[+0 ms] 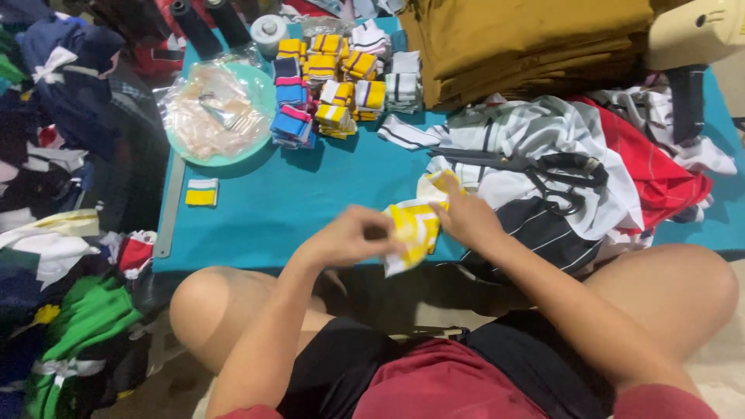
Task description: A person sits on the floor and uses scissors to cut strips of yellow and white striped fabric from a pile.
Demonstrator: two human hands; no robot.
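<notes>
Yellow-and-white cuff piece sits between both hands at the near edge of the teal bench, slightly blurred. Left hand is closed on its near end, fingers curled over the fabric. Right hand pinches the far end, thumb and fingers shut on the cloth. The piece spans the gap between the two grips, partly folded or bunched; which way the fold runs cannot be told.

Progress, judged from the layout: a heap of folded cuffs, yellow, blue and white striped, lies at the far side of the bench, well apart from the hands. One single folded cuff lies alone toward the left edge. Those look done. The piece in hand looks mid-handling, not yet laid down.

Scissors rest on striped white, red and black cloth just right of the right hand, untouched. A green plate with a clear bag on it stands left of the heap. Mustard fabric stack sits at the far right. Loose clothing is piled on the floor to the person's left.
</notes>
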